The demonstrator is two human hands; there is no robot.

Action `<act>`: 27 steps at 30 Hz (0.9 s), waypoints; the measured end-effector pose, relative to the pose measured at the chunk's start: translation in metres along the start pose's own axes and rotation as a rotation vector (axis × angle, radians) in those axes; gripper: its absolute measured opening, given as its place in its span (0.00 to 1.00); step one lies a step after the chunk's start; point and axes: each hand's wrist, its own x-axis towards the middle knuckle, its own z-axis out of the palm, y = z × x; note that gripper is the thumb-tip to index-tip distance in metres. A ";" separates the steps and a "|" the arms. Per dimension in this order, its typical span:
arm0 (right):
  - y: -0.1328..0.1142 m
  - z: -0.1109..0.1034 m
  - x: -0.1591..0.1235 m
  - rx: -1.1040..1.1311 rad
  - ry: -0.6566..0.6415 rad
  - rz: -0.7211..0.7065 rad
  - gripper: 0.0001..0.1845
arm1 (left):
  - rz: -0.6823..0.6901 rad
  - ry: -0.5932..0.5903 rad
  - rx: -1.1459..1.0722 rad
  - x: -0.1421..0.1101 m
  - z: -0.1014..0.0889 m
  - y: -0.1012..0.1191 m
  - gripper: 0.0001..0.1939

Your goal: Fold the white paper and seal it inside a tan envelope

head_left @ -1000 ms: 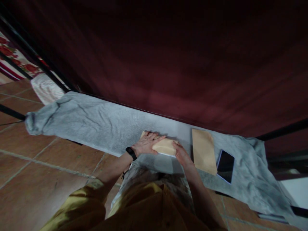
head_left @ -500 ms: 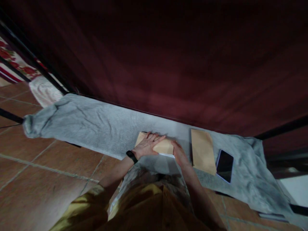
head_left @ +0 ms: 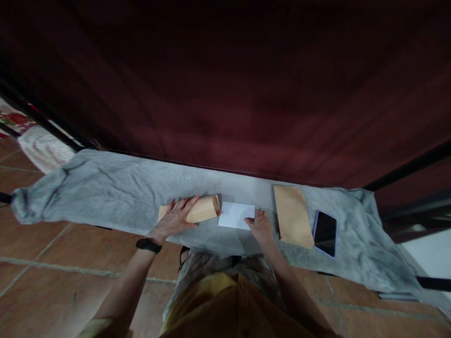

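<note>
A white sheet (head_left: 232, 215) lies flat between a person's two hands, its right end pinched by the right hand (head_left: 261, 226), thumb on top and the other fingers curled in at the edge; how far they reach beneath cannot be told. To the left of those fingers, just beyond the sheet's other end, a brown paper packet (head_left: 203, 210) rests under the left hand (head_left: 176, 219), whose fingers are spread across it, the packet's folded end facing the sheet. A dark wristband (head_left: 148, 244) circles the left wrist, behind the spread fingers. To the right of the pinching fingers, and apart from them, lies a second brown packet (head_left: 294, 216), with a dark-screened phone (head_left: 325, 234) just past it. Grey cloth (head_left: 116, 183) stretches beneath both hands. Beyond the fingertips hangs a deep red curtain (head_left: 225, 117); behind the left fingers, nearer the person, spreads a tiled floor (head_left: 70, 291).
</note>
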 end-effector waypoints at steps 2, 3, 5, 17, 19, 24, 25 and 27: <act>-0.003 0.005 0.002 -0.119 0.039 0.014 0.22 | -0.023 0.004 -0.007 -0.006 0.003 -0.004 0.56; -0.004 0.007 0.002 -0.205 0.066 0.024 0.22 | -0.026 -0.002 -0.012 -0.008 0.005 -0.006 0.56; -0.006 0.009 0.003 -0.330 0.092 0.032 0.19 | -0.026 -0.017 -0.022 -0.010 0.009 -0.007 0.56; -0.009 0.009 0.006 0.009 0.042 0.135 0.14 | -0.006 -0.034 -0.028 -0.013 0.008 -0.004 0.55; -0.012 0.003 0.009 0.151 0.030 0.146 0.13 | -0.011 -0.030 -0.025 -0.013 0.007 -0.003 0.55; -0.021 -0.010 0.012 0.403 0.093 0.151 0.22 | 0.009 -0.011 -0.042 -0.015 0.008 -0.001 0.55; -0.022 -0.010 0.012 0.449 0.096 0.149 0.23 | 0.012 -0.011 -0.045 -0.014 0.008 0.000 0.55; -0.023 -0.007 0.011 0.488 0.080 0.142 0.24 | 0.021 -0.014 -0.050 -0.013 0.008 0.003 0.55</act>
